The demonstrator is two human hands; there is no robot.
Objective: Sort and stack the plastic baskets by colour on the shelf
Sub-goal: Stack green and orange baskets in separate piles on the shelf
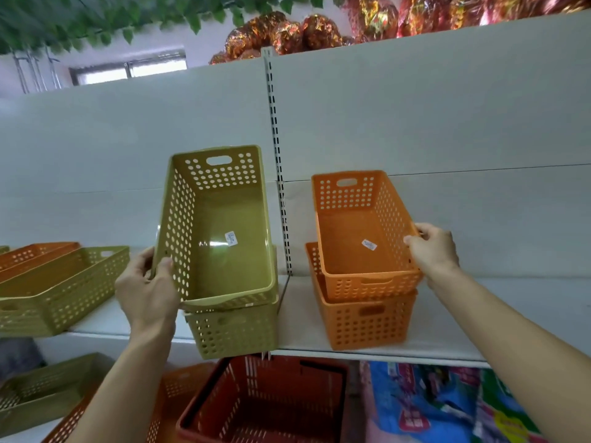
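On the shelf [447,343]: two stacked green baskets [224,251] (left hand [147,292] fingers pinch the top one), two orange baskets [364,251] at 3 o'clock, right hand [435,247] gripping. Stickers unreadable.

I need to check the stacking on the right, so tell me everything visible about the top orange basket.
The top orange basket looks like glossy moulded plastic, rectangular, with walls perforated by round holes and a slot handle in each end. A small white sticker lies on its solid floor. It is empty, tilted slightly and only partly nested in the lower orange basket on the shelf. The right hand grips its right rim.
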